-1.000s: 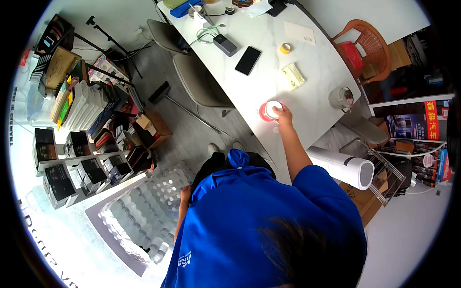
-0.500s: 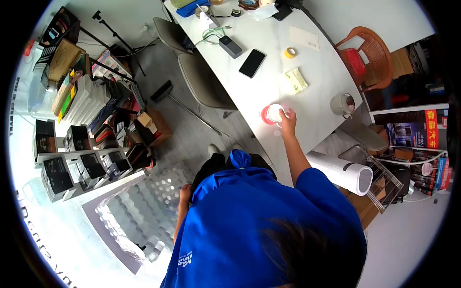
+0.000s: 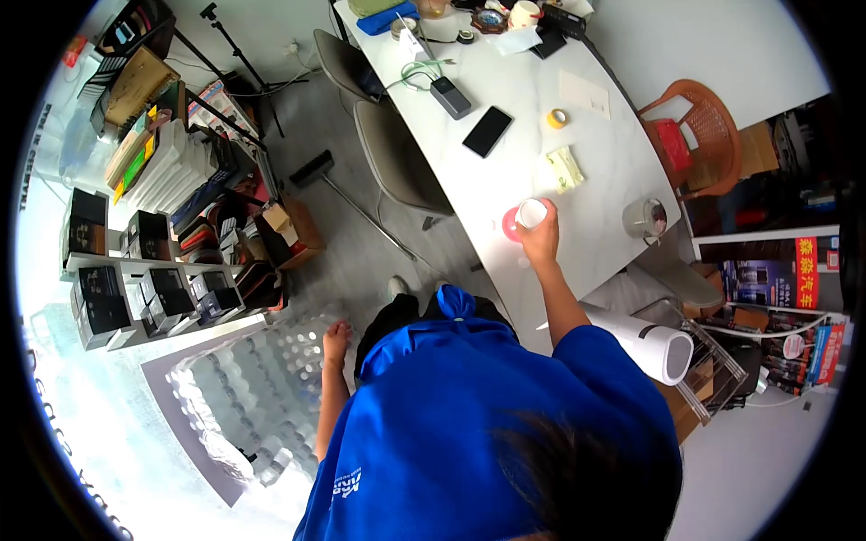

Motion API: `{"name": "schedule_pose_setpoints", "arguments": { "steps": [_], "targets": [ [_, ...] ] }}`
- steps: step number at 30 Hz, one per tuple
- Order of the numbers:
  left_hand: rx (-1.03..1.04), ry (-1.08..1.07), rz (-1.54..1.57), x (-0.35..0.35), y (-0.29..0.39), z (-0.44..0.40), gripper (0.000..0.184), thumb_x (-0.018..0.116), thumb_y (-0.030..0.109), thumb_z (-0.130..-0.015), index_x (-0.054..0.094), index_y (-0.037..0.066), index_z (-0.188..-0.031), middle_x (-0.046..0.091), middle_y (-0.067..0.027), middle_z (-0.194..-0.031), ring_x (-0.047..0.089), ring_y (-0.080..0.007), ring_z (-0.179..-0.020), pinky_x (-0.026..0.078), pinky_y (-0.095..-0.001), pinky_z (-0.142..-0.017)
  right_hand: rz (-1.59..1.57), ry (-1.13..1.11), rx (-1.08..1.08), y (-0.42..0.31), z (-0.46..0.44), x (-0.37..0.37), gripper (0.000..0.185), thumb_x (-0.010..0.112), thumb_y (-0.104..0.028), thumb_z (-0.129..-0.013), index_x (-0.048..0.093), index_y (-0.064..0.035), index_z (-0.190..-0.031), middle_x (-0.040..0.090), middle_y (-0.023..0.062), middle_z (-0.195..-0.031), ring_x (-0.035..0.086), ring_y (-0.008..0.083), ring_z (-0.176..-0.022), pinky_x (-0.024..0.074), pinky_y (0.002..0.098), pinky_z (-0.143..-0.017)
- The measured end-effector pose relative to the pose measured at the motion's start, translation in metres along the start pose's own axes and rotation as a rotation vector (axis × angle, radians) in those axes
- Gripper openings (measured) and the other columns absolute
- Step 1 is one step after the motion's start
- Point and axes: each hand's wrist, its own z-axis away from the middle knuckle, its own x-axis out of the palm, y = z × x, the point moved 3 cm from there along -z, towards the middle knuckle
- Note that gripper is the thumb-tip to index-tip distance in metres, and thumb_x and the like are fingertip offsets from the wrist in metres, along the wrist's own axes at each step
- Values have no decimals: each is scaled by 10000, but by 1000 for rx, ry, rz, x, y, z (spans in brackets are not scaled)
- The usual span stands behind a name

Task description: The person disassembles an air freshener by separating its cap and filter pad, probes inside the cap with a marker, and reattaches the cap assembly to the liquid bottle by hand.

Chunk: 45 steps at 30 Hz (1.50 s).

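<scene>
My right hand is closed round a white cup over the near edge of the white table. Right beside the cup, partly behind it, is a round red-pink thing. A pale green packet lies just beyond the cup, with a yellow tape roll and a black phone farther up. My left hand hangs at my left side, away from the table, its fingers loosely curled; whether it holds anything is too small to tell.
A glass jar stands near the table's right edge. Grey chairs line the left edge, with a broom on the floor. Wrapped bottles are at lower left. A white cylinder is by my right arm.
My left hand has moved outward from my side. My right hand still holds the cup, whose open top now shows more. The whole view has shifted slightly.
</scene>
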Motion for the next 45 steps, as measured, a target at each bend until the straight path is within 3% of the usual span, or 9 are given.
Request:
{"name": "schedule_pose_setpoints", "arguments": {
  "steps": [5, 12, 14, 20, 25, 38, 40, 43, 45],
  "targets": [
    [133, -155, 275, 28, 117, 12, 359, 518, 276, -978, 595, 25, -1223, 670, -77, -1087, 640, -175, -968, 491, -285, -786, -123, -72, -175, -57, -37, -47, 385, 772, -128, -684, 587, -69, -1016, 613, 147, -1067, 581, 320, -1031, 467, 389, -892],
    [153, -845, 558, 165, 334, 71, 582, 567, 288, -956, 361, 19, -1428, 474, -171, -1385, 527, -307, -1218, 490, -430, -950, -283, -338, -250, -179, -84, -114, 390, 778, -103, -682, 592, -75, -1024, 625, 89, -1001, 618, 234, -967, 484, 336, -846],
    [144, -983, 752, 197, 381, 95, 644, 579, 311, -950, 301, 17, -1452, 395, -200, -1433, 502, -350, -1239, 464, -499, -1003, -295, -338, -422, -215, -93, -133, 381, 769, -85, -708, 588, -63, -1043, 624, 67, -1008, 612, 177, -960, 485, 303, -832],
    [87, -1416, 1319, 174, 452, 169, 633, 537, 388, -964, 287, 54, -1440, 362, -206, -1440, 468, -388, -1266, 452, -569, -1015, -717, -682, -468, -302, -74, -167, 381, 747, -54, -778, 562, -6, -1107, 621, 72, -1053, 589, 121, -980, 483, 266, -835],
    [128, -1314, 1389, 139, 441, 191, 662, 510, 445, -953, 298, 43, -1434, 360, -180, -1454, 412, -378, -1317, 420, -583, -1045, -815, -799, -420, -336, -60, -153, 376, 729, -178, -814, 584, -15, -1119, 646, 74, -1053, 604, 125, -982, 486, 254, -842],
    [471, -811, 1255, 56, 438, 213, 681, 529, 479, -941, 336, 21, -1407, 446, -177, -1383, 515, -332, -1232, 492, -508, -993, -1098, -942, -479, -387, -34, -91, 460, 688, -187, -866, 561, 38, -1246, 649, 98, -1135, 626, 144, -1012, 483, 287, -909],
    [512, -812, 1299, 40, 439, 215, 654, 606, 355, -934, 326, 13, -1416, 454, -171, -1370, 520, -314, -1225, 512, -476, -974, -1271, -948, -286, -376, -32, -70, 414, 670, -209, -891, 574, 32, -1214, 654, 92, -1103, 633, 149, -985, 493, 311, -893],
    [756, -397, 887, 15, 446, 221, 770, 725, 4, -820, 271, -36, -1440, 456, -170, -1369, 587, -263, -1129, 568, -377, -874, -1472, -884, -110, -381, -8, -43, 354, 614, -238, -939, 585, 21, -1178, 653, 105, -1095, 633, 181, -989, 494, 340, -897],
    [810, -280, 761, 7, 443, 215, 786, 731, 9, -817, 260, -43, -1444, 453, -180, -1374, 619, -258, -1066, 578, -361, -833, -1581, -900, 53, -380, 8, -21, 365, 594, -244, -952, 574, 39, -1181, 638, 124, -1129, 615, 203, -1045, 478, 345, -935]
  ]
}}
